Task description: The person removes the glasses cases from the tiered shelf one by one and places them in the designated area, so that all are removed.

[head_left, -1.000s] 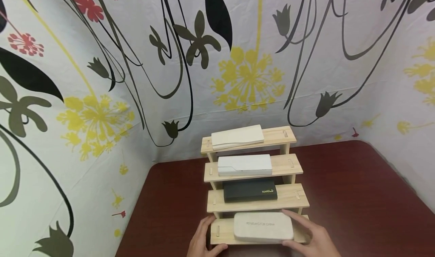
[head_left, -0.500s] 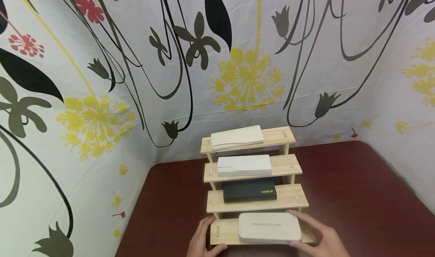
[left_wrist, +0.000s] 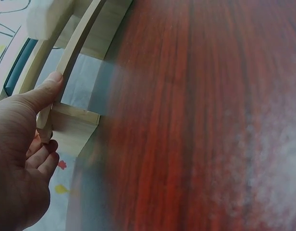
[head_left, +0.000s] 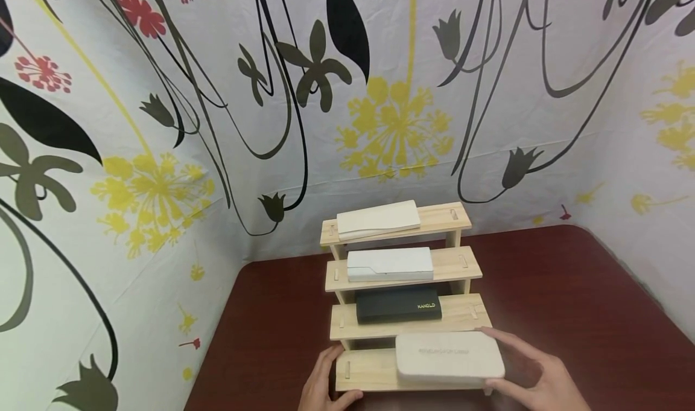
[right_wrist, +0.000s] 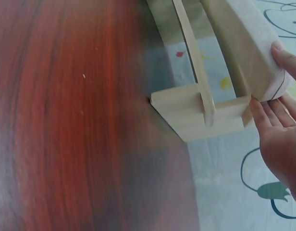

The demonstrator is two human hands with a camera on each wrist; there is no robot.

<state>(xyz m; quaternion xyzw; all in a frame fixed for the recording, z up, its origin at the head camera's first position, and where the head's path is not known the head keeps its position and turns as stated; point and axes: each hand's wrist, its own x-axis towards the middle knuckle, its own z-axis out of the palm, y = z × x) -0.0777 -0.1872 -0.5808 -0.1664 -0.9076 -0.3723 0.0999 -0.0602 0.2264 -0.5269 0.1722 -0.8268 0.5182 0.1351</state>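
Note:
A tiered wooden rack (head_left: 369, 370) with stepped shelves stands on the table. My left hand (head_left: 324, 384) grips the left end of its lowest shelf; in the left wrist view the thumb (left_wrist: 51, 86) lies on the board's front edge and the fingers curl behind. An off-white rounded case (head_left: 449, 358), its lettering blurred, is over the right part of that shelf. My right hand (head_left: 545, 378) holds the case by its right end, thumb in front and fingers behind. In the right wrist view, the case (right_wrist: 251, 41) sits at the rack's end, and some fingertips lie beneath it.
On the upper shelves lie a black box (head_left: 399, 305) with gold lettering, a white box (head_left: 391, 264) and a cream flat case (head_left: 378, 219). The dark red table (head_left: 575, 290) ends at a flower-patterned cloth (head_left: 380, 139) behind and at the sides.
My right hand has shifted the off-white case to the right along the lowest shelf, its right end now slightly raised or past the shelf's end. The left hand keeps its place.

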